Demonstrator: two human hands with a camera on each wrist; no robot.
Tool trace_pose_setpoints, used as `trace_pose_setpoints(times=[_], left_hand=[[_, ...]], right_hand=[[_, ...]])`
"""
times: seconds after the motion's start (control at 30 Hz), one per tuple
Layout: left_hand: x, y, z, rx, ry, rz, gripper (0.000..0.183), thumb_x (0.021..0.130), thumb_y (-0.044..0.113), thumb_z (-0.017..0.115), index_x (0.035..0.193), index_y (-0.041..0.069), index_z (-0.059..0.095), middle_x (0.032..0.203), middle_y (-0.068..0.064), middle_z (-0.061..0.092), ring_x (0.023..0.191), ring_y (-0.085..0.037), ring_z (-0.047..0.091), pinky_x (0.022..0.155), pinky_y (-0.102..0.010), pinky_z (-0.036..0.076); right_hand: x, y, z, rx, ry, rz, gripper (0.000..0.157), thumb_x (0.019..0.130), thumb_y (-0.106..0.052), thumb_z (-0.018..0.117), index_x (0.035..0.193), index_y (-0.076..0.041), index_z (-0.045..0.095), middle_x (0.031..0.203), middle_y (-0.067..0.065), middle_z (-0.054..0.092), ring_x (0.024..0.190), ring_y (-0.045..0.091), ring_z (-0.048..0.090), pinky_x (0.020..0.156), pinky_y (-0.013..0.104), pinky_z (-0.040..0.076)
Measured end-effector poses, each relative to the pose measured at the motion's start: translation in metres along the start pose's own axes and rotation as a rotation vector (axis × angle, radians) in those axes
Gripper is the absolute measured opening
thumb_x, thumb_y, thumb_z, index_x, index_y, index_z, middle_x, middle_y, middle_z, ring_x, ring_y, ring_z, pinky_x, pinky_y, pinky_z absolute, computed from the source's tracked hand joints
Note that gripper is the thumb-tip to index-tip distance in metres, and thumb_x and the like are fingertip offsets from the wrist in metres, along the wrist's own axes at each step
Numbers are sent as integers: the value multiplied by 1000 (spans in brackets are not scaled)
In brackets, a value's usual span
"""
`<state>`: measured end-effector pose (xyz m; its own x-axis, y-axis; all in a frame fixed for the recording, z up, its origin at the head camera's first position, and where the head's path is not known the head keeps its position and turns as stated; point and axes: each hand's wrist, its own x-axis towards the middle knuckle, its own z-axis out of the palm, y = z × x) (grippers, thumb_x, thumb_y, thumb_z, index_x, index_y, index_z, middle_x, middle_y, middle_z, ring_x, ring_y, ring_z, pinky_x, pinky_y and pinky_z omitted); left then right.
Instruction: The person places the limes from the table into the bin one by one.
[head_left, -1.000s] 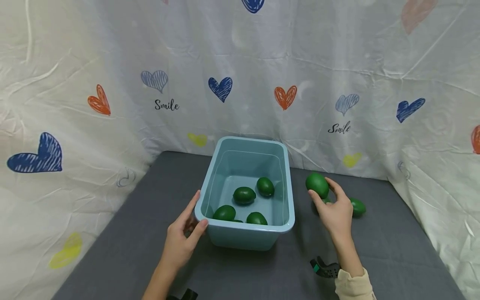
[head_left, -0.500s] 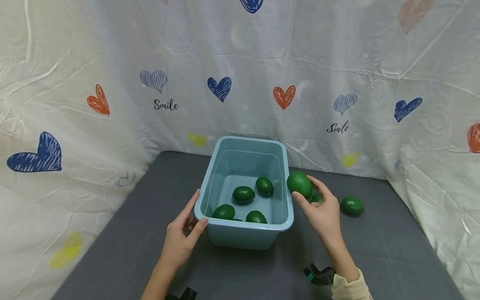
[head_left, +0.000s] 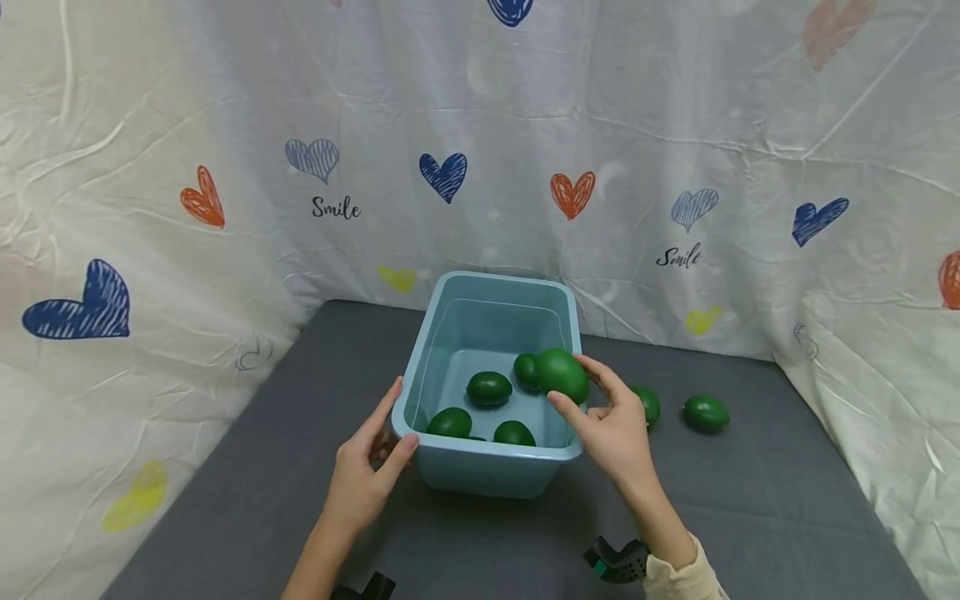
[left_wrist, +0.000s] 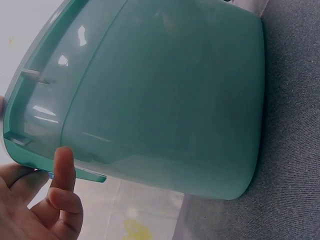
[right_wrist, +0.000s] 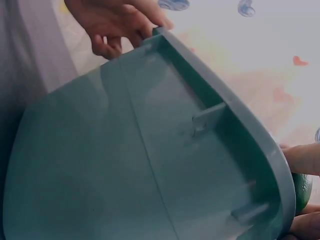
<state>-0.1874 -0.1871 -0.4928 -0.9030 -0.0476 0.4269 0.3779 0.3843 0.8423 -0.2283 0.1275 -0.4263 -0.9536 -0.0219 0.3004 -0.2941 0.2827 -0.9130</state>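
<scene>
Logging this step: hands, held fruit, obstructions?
Left hand grips blue bin at near-left corner. Right hand pinches green fruit at bin's right rim. Nothing visibly blocking.

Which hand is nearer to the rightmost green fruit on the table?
Right. The right hand is left of that fruit; the left hand is farther left, across the bin.
</scene>
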Motion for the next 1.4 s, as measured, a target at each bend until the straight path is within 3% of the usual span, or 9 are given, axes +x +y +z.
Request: trace_pose_setpoints(times=[0.13, 0.37, 0.47, 0.8, 1.07, 1.4], left_hand=[[1, 0, 0, -1, 0, 6, 73, 101, 9, 71, 165, 30, 42, 69, 3, 51, 63, -11, 48, 64, -26, 46], [2, 0, 0, -15, -1, 15, 74, 101, 8, 70, 166, 29, 40, 74, -3, 65, 64, -11, 57, 66, -28, 52], [3, 1, 0, -8, 3, 9, 74, 101, 9, 70, 166, 29, 40, 75, 1, 65, 64, -11, 56, 65, -28, 52], [3, 1, 1, -13, 1, 23, 74, 101, 8, 70, 165, 29, 40, 74, -8, 65, 65, -11, 57, 66, -28, 52], [4, 4, 2, -30, 6, 32, 73, 101, 7, 70, 165, 26, 41, 78, -4, 67, 66, -10, 58, 66, -28, 53], [0, 1, 2, -18, 13, 26, 73, 100, 6, 71, 164, 26, 43, 65, 2, 55, 61, -13, 53, 65, -26, 51]], right_hand=[[-1, -2, 2, 2, -7, -11, 62, 93, -22, 85, 149, -16, 61, 148, 9, 61, 36, 10, 32, 41, 26, 33], [0, -2, 4, 4, -12, -23, 62, 94, -23, 84, 150, -17, 60, 148, 6, 62, 36, 10, 31, 40, 26, 31], [1, -2, 4, 9, -10, -35, 61, 94, -22, 84, 150, -18, 60, 146, 2, 64, 36, 9, 29, 40, 25, 29], [0, -3, 4, -7, 9, -63, 61, 93, -22, 85, 149, -19, 61, 144, 4, 65, 35, 8, 29, 38, 25, 29], [-1, 2, -4, -44, 72, -60, 59, 92, -24, 86, 146, -14, 63, 140, 3, 67, 35, 8, 28, 39, 23, 29], [-4, 25, -22, -109, 178, -35, 53, 92, -24, 86, 141, -15, 67, 136, 6, 71, 34, 6, 30, 40, 21, 29]])
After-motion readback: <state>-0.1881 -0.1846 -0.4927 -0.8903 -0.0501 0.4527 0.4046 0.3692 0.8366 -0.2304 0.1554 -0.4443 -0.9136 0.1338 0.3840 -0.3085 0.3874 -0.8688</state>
